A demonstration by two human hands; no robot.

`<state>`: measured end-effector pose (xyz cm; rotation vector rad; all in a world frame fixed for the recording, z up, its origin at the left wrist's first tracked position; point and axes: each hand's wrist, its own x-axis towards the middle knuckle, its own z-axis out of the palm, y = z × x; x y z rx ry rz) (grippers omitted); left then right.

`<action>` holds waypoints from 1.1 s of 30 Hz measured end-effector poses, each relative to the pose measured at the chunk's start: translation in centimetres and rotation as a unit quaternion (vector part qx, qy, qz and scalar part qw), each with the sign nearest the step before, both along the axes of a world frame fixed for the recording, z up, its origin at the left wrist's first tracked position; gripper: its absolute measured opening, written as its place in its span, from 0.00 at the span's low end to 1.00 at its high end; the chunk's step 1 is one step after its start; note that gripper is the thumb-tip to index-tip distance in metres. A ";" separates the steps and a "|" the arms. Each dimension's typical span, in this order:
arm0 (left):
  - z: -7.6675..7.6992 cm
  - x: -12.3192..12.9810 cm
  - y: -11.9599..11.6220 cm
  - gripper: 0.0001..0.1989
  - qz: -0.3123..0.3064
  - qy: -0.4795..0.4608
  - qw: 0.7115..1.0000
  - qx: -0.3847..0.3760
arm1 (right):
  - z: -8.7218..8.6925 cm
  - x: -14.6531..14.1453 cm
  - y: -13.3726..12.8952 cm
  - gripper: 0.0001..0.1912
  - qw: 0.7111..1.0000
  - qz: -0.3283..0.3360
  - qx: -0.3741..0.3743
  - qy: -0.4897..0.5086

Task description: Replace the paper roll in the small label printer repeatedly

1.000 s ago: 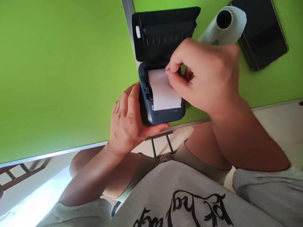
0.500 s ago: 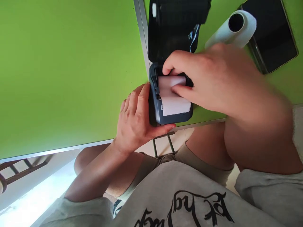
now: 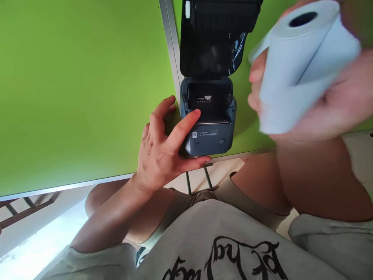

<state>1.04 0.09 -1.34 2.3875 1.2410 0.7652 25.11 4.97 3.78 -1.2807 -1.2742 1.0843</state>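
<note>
The printer (image 3: pixel 206 146) stands on the surface (image 3: pixel 87 97), near its front edge. The lid (image 3: pixel 211 50) is folded back, away from the person, leaving the bay (image 3: pixel 215 111) accessible from above.

The left hand (image 3: pixel 160 149) appears to brace the printer: thumb along the front edge, index extended over the bay's near-left part, remaining fingers spread apart along the left side. This pose probably limits sliding.

The right hand (image 3: pixel 346 101) is raised right of the printer, its fingers clamped around the roll (image 3: pixel 294 66). The core opening faces up; wrapping the sides presumably restrains the loose outer layer. Blur hides exact finger contact.
</note>
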 end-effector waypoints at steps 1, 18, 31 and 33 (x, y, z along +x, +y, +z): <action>0.0 0.1 0.0 0.43 0.001 0.001 1.000 0.003 | -0.9 0.0 0.1 0.20 0.999 -0.014 0.013 0.034; 0.2 1.3 0.0 0.36 0.035 -0.032 0.999 0.014 | -4.1 0.4 -1.2 0.17 0.954 -0.015 0.152 -0.257; -0.4 1.3 -0.1 0.40 0.009 -0.025 0.998 0.049 | -4.7 2.9 -0.6 0.16 0.909 -0.017 0.191 -0.369; -0.3 1.3 -0.1 0.40 0.010 -0.018 0.999 0.047 | -4.9 3.0 -0.6 0.18 0.922 -0.005 0.158 -0.353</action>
